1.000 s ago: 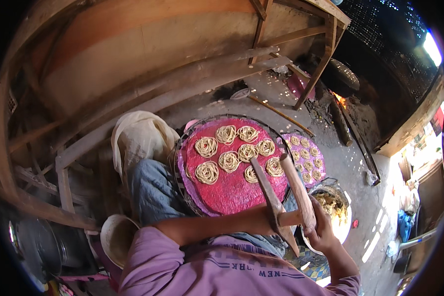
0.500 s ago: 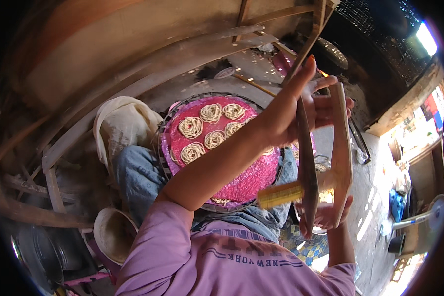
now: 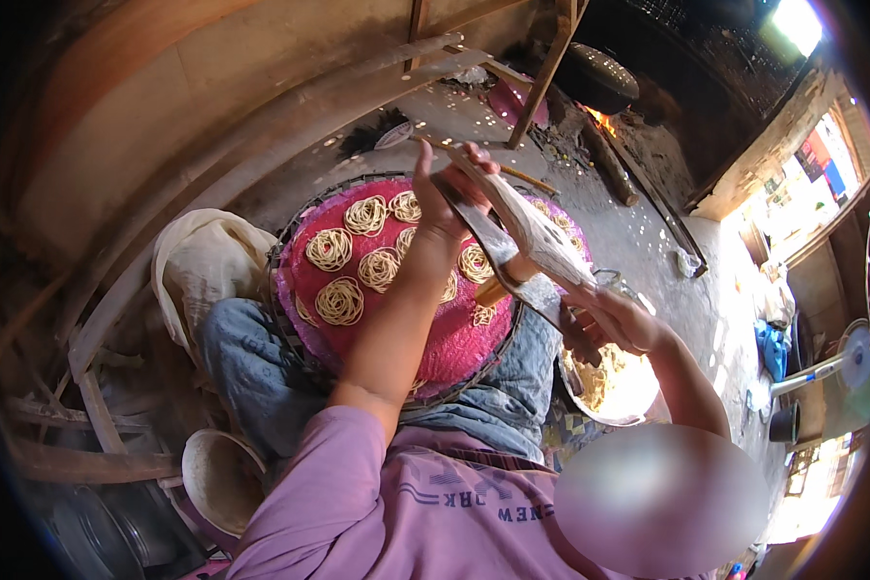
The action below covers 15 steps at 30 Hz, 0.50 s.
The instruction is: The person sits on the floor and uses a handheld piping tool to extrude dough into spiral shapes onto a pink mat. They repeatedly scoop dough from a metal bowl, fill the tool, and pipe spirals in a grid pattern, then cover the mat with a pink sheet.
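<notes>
I hold a wooden press with two long handles (image 3: 541, 242) slantwise over the round, pink-covered tray (image 3: 377, 343). My left hand (image 3: 451, 198) grips its upper end, thumb raised, and my right hand (image 3: 623, 324) grips the lower end. A short yellowish cylinder (image 3: 493, 290) sticks out from the tool's middle, with a clump of strands (image 3: 483, 315) visible just below it. Coiled noodle nests (image 3: 338, 302) lie on the tray, some hidden by my left arm. A pot of pale yellow dough (image 3: 599, 382) stands under my right hand.
A second tray of nests (image 3: 570, 227) lies behind the tool. A wood fire (image 3: 601, 124) burns under a dark pot (image 3: 597, 77). Cream cloth (image 3: 203, 256) sits by my left knee, a pale bucket (image 3: 217, 478) lower left. Wooden framework (image 3: 106, 416) lines the left side.
The press has swung leftward over the tray with both hands on it, going from nearly vertical in view to diagonal. The whole view has also shifted somewhat.
</notes>
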Available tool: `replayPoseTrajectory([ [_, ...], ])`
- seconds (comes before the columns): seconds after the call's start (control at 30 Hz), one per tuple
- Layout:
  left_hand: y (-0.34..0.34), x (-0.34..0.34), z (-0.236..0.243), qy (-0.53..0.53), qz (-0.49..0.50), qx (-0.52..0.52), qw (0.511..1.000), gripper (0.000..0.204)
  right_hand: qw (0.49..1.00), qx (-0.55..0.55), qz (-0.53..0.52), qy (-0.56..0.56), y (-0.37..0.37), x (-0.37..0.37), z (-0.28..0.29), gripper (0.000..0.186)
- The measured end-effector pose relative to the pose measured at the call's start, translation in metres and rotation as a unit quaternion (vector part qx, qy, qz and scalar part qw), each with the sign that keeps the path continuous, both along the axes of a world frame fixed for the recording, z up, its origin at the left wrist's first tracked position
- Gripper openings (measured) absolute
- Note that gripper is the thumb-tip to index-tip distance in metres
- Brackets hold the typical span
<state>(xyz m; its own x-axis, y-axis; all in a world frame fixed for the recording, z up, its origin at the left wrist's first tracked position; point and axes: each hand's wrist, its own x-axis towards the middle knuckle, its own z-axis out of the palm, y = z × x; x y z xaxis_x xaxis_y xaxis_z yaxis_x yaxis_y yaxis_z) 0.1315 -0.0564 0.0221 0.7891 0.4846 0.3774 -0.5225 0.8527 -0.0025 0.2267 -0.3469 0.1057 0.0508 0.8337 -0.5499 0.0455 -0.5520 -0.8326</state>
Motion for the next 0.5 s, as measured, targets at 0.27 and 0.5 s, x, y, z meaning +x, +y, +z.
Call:
replayPoseTrajectory([
  [0.27, -0.014, -0.001, 0.032, -0.003, 0.012, -0.028, 1.0, 0.059, 0.992, -0.009, -0.016, -0.123, -0.001, -0.007, 0.034, 0.066],
  [0.5, -0.019, -0.021, 0.029, 0.069, 0.031, -0.011, 0.997, 0.059, 0.995, 0.0, -0.078, -0.069, -0.016, -0.025, 0.014, 0.061],
])
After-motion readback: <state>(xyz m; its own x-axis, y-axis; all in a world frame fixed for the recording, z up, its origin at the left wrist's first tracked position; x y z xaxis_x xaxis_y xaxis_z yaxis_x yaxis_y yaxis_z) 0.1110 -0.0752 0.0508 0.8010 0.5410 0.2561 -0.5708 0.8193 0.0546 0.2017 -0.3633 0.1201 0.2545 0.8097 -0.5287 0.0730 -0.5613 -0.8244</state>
